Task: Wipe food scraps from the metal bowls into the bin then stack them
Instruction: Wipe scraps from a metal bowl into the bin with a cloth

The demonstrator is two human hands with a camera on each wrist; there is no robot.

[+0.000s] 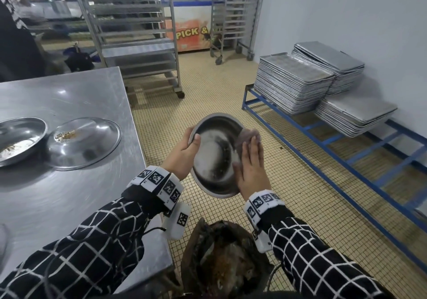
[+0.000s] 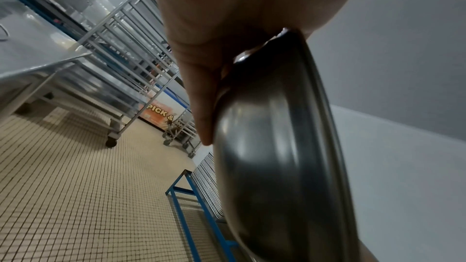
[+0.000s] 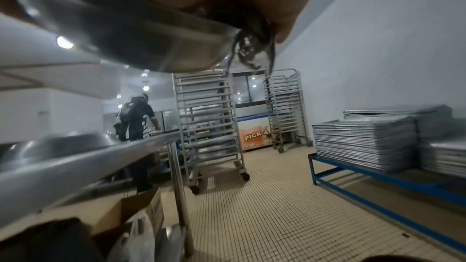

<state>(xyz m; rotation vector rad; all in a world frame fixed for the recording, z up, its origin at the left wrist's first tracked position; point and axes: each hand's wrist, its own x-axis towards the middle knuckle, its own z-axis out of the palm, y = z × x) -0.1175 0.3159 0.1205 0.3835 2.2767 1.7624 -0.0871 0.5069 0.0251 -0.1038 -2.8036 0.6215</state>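
Note:
My left hand [image 1: 184, 153] grips the left rim of a metal bowl [image 1: 215, 157], thumb inside, fingers behind it [image 2: 201, 87]. The bowl is tilted on edge, its inside facing me, above the lined bin [image 1: 224, 264] on the floor. My right hand [image 1: 251, 160] lies flat with straight fingers, pressing a greyish cloth [image 1: 248, 133] against the bowl's right inner side. In the right wrist view the cloth [image 3: 252, 51] hangs over the bowl's rim [image 3: 126, 33]. On the steel table [image 1: 57, 194] sits a bowl with scraps [image 1: 20, 139] beside an upturned one [image 1: 85, 144] with scraps on top.
Stacks of metal trays [image 1: 293, 84] rest on a blue frame [image 1: 346, 160] along the right wall. Wheeled tray racks [image 1: 129, 33] stand at the back. Another person [image 3: 136, 119] stands beyond the table. A cardboard box [image 3: 131, 212] sits under the table.

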